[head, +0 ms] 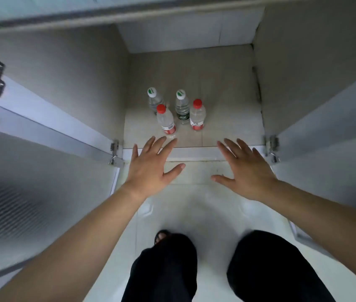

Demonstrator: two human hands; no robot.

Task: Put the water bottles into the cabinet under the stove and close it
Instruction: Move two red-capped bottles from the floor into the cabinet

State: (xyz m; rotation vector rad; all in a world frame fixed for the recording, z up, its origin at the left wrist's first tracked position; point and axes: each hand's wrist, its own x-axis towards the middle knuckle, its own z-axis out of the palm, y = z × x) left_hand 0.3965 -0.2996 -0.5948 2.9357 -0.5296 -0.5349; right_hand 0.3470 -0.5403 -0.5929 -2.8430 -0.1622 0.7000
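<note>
Red- and white-capped water bottles (182,110), four, stand upright together near the front edge of the cabinet (227,83). Your left hand (151,168) and right hand (246,171) hover spread flat, holding nothing. Left door (42,171) and right door (325,138) hang wide open; swing them hard and the jolt may topple the near bottles.
</note>
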